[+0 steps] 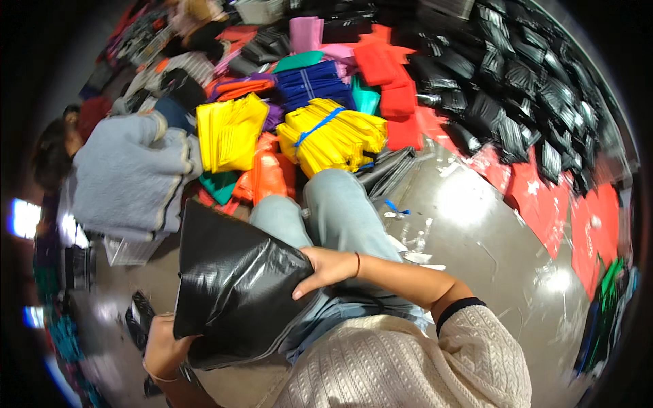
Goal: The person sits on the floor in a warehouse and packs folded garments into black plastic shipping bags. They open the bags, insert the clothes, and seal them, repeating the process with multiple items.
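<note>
A flat, glossy black plastic bag (238, 279) lies over my lap, creased across its middle, with layered edges along its lower side. My left hand (165, 347) grips its lower left corner, the fingers partly hidden beneath it. On the bag's right side, my right hand (328, 268) is closed round the edge, thumb on top and the other fingers out of sight underneath. Just beyond my knees sit a yellow folded bundle (332, 138) tied with a blue strip and another yellow folded stack (232, 132). An orange-red plastic bundle (269, 173) is wedged between them.
Grey fleece cloth (129, 173) covers a white crate (130, 250) at left. Dark blue (313, 85) and red (396, 95) folded stacks lie farther off. Many black packets (510, 88) are heaped at far right on red sheets (537, 197). Scraps litter the shiny floor (469, 258).
</note>
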Tool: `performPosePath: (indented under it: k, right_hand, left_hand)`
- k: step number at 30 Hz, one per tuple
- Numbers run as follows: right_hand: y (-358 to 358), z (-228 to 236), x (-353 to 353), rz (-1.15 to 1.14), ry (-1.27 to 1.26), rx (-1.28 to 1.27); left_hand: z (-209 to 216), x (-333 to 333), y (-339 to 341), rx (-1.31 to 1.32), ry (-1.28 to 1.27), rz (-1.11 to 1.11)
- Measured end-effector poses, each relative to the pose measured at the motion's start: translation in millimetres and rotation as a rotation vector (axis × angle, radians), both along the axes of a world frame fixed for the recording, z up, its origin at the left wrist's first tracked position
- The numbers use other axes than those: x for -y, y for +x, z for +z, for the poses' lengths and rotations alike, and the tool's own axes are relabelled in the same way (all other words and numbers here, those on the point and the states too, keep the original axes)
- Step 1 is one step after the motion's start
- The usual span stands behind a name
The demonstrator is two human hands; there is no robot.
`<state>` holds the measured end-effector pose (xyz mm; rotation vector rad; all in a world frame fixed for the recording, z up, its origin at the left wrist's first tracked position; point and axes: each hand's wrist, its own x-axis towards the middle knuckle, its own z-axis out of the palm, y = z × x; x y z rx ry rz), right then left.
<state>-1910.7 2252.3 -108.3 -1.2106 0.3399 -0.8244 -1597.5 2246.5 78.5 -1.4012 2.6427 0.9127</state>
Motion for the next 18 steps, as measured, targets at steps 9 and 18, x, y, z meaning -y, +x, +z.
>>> performPosePath:
  k: [9,18]
  right_hand:
    - [-136.3,77.1,-152.0,-1.058,0.397,0.174]
    - [-342.9,-8.4,-152.1,-1.193,0.431,0.825]
  left_hand:
    - [8.6,115.1,-244.5,-0.284,0.117,-0.5]
    - [-121.4,141.1,-421.0,-0.447,0.137,-0.59]
